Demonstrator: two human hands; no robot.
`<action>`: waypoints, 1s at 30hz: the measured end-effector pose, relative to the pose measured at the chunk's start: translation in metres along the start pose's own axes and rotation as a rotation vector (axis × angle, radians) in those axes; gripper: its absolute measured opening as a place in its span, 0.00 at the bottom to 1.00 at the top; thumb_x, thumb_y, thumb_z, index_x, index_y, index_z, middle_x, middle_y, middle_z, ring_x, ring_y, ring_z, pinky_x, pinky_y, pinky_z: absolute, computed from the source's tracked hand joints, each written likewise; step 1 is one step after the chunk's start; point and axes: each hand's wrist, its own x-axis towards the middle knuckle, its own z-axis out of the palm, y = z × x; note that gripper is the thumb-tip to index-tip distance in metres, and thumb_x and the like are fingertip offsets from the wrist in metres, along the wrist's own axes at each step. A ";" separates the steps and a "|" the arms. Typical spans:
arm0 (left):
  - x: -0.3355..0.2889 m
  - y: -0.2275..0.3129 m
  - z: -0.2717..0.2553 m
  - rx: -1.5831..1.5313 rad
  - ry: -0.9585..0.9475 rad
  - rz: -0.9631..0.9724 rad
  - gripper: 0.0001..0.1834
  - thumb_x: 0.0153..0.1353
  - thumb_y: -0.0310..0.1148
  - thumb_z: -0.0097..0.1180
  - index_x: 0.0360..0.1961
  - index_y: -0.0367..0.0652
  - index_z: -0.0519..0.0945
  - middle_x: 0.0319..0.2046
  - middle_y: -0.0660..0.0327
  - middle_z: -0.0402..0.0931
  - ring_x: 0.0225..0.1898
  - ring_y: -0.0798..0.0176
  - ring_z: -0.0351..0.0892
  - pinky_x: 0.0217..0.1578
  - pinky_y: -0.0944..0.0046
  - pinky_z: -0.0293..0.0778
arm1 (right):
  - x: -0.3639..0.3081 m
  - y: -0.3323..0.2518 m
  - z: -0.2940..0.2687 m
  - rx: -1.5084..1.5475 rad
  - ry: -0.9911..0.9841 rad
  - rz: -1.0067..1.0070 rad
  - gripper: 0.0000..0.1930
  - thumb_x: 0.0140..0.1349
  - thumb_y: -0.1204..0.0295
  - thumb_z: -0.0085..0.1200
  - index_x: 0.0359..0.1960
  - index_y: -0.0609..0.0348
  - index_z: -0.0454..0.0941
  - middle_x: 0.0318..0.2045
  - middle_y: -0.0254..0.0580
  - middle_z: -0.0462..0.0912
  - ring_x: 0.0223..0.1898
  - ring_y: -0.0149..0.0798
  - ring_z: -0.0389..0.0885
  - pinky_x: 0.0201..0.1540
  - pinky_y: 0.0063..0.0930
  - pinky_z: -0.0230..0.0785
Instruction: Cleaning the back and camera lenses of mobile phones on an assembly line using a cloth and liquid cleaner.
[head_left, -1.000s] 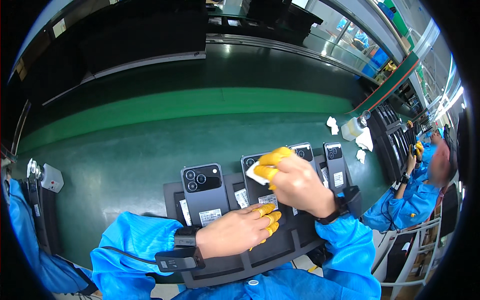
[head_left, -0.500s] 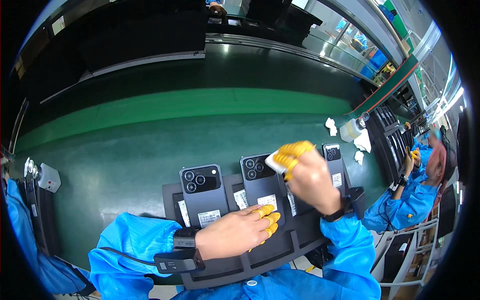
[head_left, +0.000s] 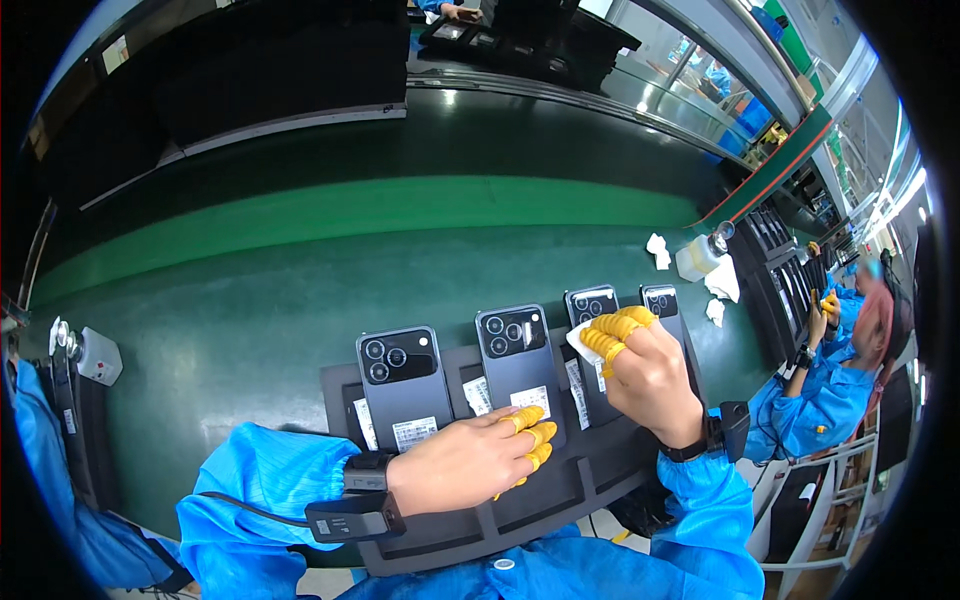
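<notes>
Factory workshop: phones point(head_left: 408, 398), uniformed co-worker point(head_left: 828, 392)

- I see phone backs point(head_left: 517, 370), smooth and dull like metal, with camera patches point(head_left: 512, 331) glossy as glass.
- The white wipe point(head_left: 583, 345) looks matt and soft.
- The black tray point(head_left: 585, 478) looks matt, like foam.
- The green table point(head_left: 230, 340) looks smooth and shiny.
- The blue sleeves point(head_left: 262, 478) look like thin, crinkly cloth.
- The yellow finger covers point(head_left: 603, 335) look rubbery and ridged.
</notes>
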 end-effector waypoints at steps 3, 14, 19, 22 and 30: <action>0.000 0.000 0.001 -0.011 0.018 -0.005 0.20 0.62 0.37 0.57 0.53 0.39 0.79 0.60 0.56 0.74 0.64 0.55 0.72 0.66 0.57 0.68 | 0.004 -0.008 0.008 0.033 -0.037 -0.003 0.11 0.38 0.82 0.61 0.28 0.65 0.83 0.32 0.45 0.81 0.33 0.49 0.79 0.35 0.38 0.76; -0.060 0.003 -0.036 0.179 0.027 -0.084 0.27 0.65 0.46 0.56 0.61 0.42 0.75 0.66 0.54 0.70 0.67 0.52 0.69 0.68 0.53 0.63 | 0.006 -0.014 0.021 0.103 -0.123 0.026 0.14 0.40 0.83 0.59 0.33 0.67 0.85 0.33 0.48 0.81 0.36 0.51 0.80 0.40 0.40 0.77; -0.084 0.007 -0.027 0.181 0.124 -0.144 0.27 0.63 0.49 0.59 0.57 0.42 0.79 0.61 0.53 0.75 0.65 0.50 0.71 0.66 0.51 0.66 | -0.005 -0.021 0.000 0.073 -0.259 0.085 0.08 0.39 0.83 0.59 0.25 0.66 0.81 0.28 0.47 0.77 0.35 0.52 0.79 0.38 0.41 0.76; -0.087 0.010 -0.028 0.170 0.217 -0.183 0.26 0.62 0.49 0.60 0.54 0.41 0.81 0.60 0.53 0.76 0.64 0.50 0.73 0.66 0.51 0.67 | 0.022 -0.033 -0.015 0.119 -0.194 0.028 0.14 0.37 0.84 0.59 0.31 0.67 0.83 0.34 0.49 0.81 0.37 0.52 0.81 0.40 0.40 0.76; -0.092 0.007 -0.027 0.063 0.141 -0.203 0.26 0.53 0.37 0.61 0.54 0.39 0.81 0.61 0.52 0.75 0.65 0.49 0.71 0.68 0.49 0.64 | 0.093 -0.077 0.054 0.405 -0.104 -0.175 0.12 0.45 0.82 0.59 0.34 0.65 0.81 0.38 0.49 0.80 0.43 0.52 0.79 0.45 0.40 0.76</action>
